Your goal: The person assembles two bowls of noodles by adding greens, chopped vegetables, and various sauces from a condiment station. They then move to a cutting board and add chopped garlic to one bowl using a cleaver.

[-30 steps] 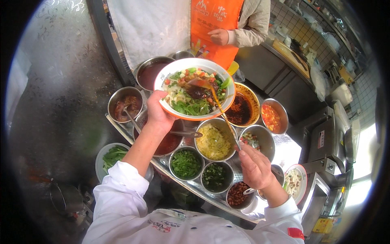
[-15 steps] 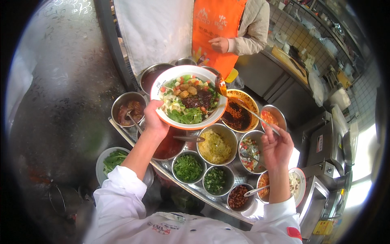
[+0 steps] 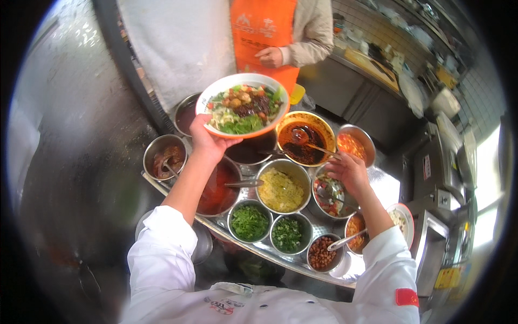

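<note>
My left hand (image 3: pixel 208 141) is closed on the rim and underside of a white bowl (image 3: pixel 215 89) with an orange outside, held tilted above the containers. In it lie greens, diced vegetables, brown chunks and a dark sauce. My right hand (image 3: pixel 348 171) grips the handle of a ladle (image 3: pixel 322 149), whose head sits in a yellow-rimmed pot of dark red chili oil (image 3: pixel 310 123). Just under that hand is a steel pot of diced vegetables (image 3: pixel 328 190) with a spoon inside. A pot of orange-red chopped sauce (image 3: pixel 353 146) stands to its right.
Near me stand a pot of yellow mince (image 3: pixel 281 189), chopped greens (image 3: pixel 249 222), chopped scallions (image 3: pixel 287 235) and brown nuts (image 3: pixel 322 254). Red sauce (image 3: pixel 217 189) fills another pot. Opposite, a person in an orange apron (image 3: pixel 261 38) has one hand at the waist. Steel counters line the right.
The ladle's head has gone from beside the bowl down into the chili oil, and my right hand has moved left and lower. The bowl has shifted up and slightly left in view, tilting away.
</note>
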`<state>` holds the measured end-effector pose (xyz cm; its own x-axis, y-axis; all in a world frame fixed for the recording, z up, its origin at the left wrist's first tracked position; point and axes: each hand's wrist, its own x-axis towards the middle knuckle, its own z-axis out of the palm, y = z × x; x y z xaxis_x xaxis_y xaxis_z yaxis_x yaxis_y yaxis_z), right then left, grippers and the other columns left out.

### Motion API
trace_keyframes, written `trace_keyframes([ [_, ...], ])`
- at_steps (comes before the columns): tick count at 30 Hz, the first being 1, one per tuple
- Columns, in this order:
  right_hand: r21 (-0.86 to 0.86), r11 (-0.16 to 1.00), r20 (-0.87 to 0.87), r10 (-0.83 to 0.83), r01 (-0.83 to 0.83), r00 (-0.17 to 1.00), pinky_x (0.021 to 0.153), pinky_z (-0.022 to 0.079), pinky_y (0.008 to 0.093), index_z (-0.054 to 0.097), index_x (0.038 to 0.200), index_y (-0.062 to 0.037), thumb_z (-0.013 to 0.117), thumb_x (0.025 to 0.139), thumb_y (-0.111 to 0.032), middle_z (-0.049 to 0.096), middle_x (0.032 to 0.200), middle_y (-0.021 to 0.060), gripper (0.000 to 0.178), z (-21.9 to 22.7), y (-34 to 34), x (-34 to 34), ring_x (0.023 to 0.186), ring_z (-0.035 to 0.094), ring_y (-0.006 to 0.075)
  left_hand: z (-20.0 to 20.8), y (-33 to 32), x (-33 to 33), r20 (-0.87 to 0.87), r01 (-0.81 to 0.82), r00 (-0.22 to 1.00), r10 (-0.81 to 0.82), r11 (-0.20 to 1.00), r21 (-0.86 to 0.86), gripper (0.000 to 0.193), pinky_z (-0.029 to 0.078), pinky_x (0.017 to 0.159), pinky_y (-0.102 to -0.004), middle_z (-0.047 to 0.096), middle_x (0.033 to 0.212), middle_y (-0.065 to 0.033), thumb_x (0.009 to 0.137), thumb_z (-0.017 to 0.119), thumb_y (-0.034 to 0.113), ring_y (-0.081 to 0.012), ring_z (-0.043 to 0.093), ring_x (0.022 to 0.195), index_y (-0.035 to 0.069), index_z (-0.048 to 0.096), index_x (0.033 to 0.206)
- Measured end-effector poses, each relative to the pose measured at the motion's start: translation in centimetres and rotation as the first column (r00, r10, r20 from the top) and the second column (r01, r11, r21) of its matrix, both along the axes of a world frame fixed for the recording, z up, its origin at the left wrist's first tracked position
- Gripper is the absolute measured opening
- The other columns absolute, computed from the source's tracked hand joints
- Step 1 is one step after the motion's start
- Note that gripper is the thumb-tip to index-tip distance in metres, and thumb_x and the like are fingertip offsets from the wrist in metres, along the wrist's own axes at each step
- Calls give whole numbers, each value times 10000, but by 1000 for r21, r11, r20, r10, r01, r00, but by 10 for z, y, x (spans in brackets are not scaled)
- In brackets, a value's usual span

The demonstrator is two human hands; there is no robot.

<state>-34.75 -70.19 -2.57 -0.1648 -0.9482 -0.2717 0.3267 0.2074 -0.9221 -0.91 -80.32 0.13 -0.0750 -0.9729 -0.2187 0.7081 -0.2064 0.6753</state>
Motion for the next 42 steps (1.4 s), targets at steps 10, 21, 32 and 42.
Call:
trace_keyframes([
  [10,-292,915,-881,-371,279,294,580,461,266,641,895,40,585,830,-179,627,663,80,235,47,168,-143,619,576,99,40,-41,-37,4,21,1000,-21,1000,-10,534,278,963,-621,406,1330,-183,829,371,328,-390,389,1212,56,401,1287],
  [21,285,886,70,-398,364,914,633,555,321,484,1154,21,507,884,-188,629,940,170,343,-65,368,-220,729,650,243,59,-80,-48,61,-94,993,100,992,-88,610,277,969,-664,289,1358,-251,840,445,373,-494,286,1228,38,302,1329],
  [32,51,754,195,-651,655,734,775,534,413,498,1102,95,430,695,101,583,1055,187,412,-94,348,-219,971,603,299,75,-1,-101,235,143,964,-125,988,-59,550,398,969,-509,368,1294,-299,900,430,283,-400,410,1200,-52,287,1313],
  [42,-157,940,18,-304,303,952,819,487,336,493,1099,119,426,638,34,603,1028,170,474,43,327,-187,927,611,245,28,208,-192,506,814,549,-666,562,-144,719,435,918,-360,519,1201,-191,806,623,347,-274,532,1101,-51,314,1319],
])
